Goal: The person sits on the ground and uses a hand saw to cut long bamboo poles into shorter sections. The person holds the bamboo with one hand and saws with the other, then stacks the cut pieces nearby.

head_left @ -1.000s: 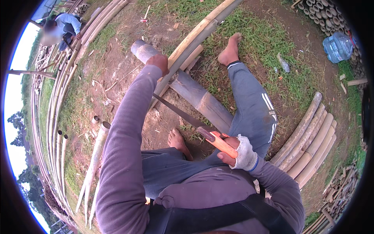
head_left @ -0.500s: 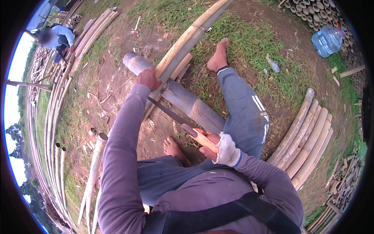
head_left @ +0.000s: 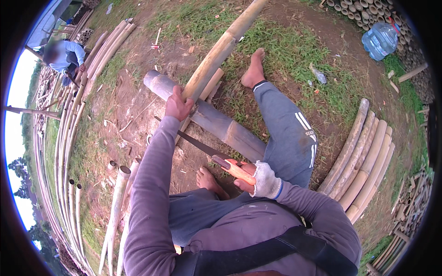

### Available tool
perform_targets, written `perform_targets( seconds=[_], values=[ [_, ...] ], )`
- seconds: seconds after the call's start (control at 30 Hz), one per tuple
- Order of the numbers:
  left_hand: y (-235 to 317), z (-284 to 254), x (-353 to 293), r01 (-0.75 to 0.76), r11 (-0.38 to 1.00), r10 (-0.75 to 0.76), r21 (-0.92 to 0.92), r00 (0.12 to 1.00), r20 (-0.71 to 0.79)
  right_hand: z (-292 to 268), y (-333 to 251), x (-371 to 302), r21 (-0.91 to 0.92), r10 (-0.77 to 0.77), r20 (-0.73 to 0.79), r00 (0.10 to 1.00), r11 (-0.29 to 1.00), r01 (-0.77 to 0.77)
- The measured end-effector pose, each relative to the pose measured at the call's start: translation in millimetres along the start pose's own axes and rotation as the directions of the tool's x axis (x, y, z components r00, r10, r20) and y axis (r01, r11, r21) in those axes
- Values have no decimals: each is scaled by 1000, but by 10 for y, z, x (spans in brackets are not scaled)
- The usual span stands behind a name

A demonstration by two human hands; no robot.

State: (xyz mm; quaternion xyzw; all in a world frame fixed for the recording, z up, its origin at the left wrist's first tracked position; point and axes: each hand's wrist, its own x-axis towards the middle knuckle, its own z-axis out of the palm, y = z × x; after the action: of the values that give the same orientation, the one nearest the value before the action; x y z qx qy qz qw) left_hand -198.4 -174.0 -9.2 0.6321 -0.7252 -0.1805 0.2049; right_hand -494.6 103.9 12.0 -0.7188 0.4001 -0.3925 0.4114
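My left hand [head_left: 178, 105] is wrapped round the near end of a long bamboo pole [head_left: 214, 57], which slants away toward the top. The pole lies across a thick grey bamboo log [head_left: 216, 120] on the ground. In a fingerless-looking white work glove, my right hand [head_left: 260, 178] grips the orange handle of a handsaw [head_left: 201, 146]. The saw's dark blade points up and left, its tip just below my left wrist and apart from the pole. Another bamboo piece [head_left: 212, 85] shows beside the pole, partly hidden beneath it.
My bare feet rest on either side of the log. Cut bamboo lengths [head_left: 363, 161] lie at the right, near a blue water jug [head_left: 380, 41] and stacked bamboo [head_left: 359, 10]. Long poles [head_left: 64, 152] run along the left. A person in light blue [head_left: 69, 53] crouches at the far left.
The pole has turned, so its tan rounded side now faces up instead of the grey side. My left hand shifted slightly down. The saw has moved slightly left, away from the pole.
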Motion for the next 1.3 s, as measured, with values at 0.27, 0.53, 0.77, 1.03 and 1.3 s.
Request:
perform_targets(
  seconds=[0.27, 0.53, 0.77, 1.03, 1.3],
  values=[
    [-120, -5, -12, 6, 999, -6, -33, 1000, -25, -41, -58, 54, -70, -50, -17, 999, 996, 49],
    [-106, -14, -15, 38, 999, -38, -39, 999, 7, -1, 23, 11, -98, -20, 2, 1000, 995, 20],
    [-53, 0, -69, 84, 995, -80, -49, 993, 84, -22, -28, 30, -3, 18, -9, 1000, 1000, -18],
    [22, 12, -31, 100, 975, -120, 198, 988, 92, -43, 19, -38, -79, -2, 56, 998, 997, 6],
    [278, -155, 283, 76, 805, -252, 588, 942, 222, -85, -69, 183, -107, -57, -15, 998, 993, 55]
  ],
)
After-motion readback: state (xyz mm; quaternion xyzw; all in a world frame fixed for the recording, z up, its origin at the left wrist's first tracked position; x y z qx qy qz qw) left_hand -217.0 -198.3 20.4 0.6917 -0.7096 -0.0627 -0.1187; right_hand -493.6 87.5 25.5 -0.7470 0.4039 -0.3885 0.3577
